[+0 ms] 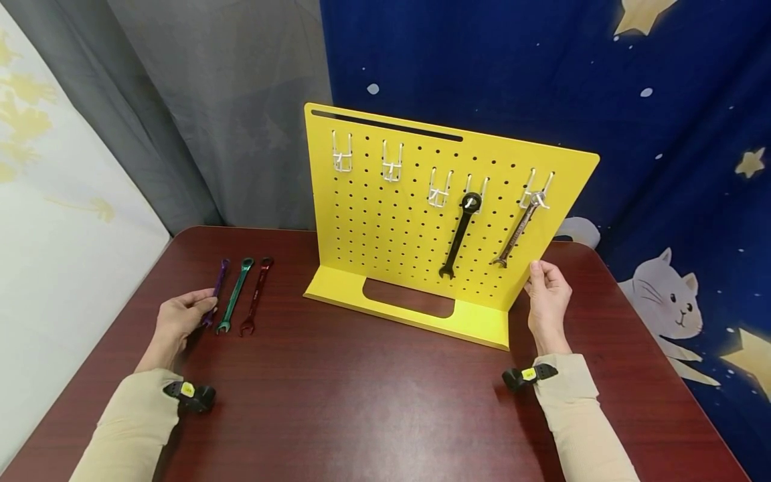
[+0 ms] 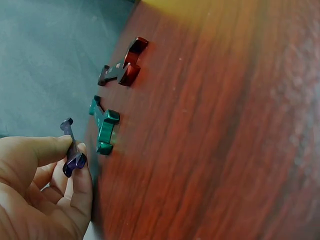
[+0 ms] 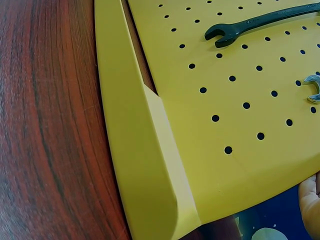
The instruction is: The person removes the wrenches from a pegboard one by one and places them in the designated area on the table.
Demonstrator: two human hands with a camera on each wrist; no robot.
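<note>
At the left of the table, my left hand (image 1: 181,318) pinches a purple combination wrench (image 1: 221,278) between thumb and fingers. In the left wrist view this purple wrench (image 2: 73,150) appears held up off the table, its open end towards the camera. Beside it lie a green wrench (image 1: 235,294) and a red wrench (image 1: 257,294), side by side. My right hand (image 1: 549,301) grips the right edge of a yellow pegboard (image 1: 482,325), thumb in front, the other fingers partly hidden behind. A black wrench (image 1: 459,234) and a silver wrench (image 1: 518,231) hang on the board.
White hooks stick out of the pegboard; the three at left, such as the far-left hook (image 1: 342,161), hold nothing. The board stands upright on a dark red wooden table (image 1: 373,402). Grey and blue curtains (image 1: 421,60) hang behind it.
</note>
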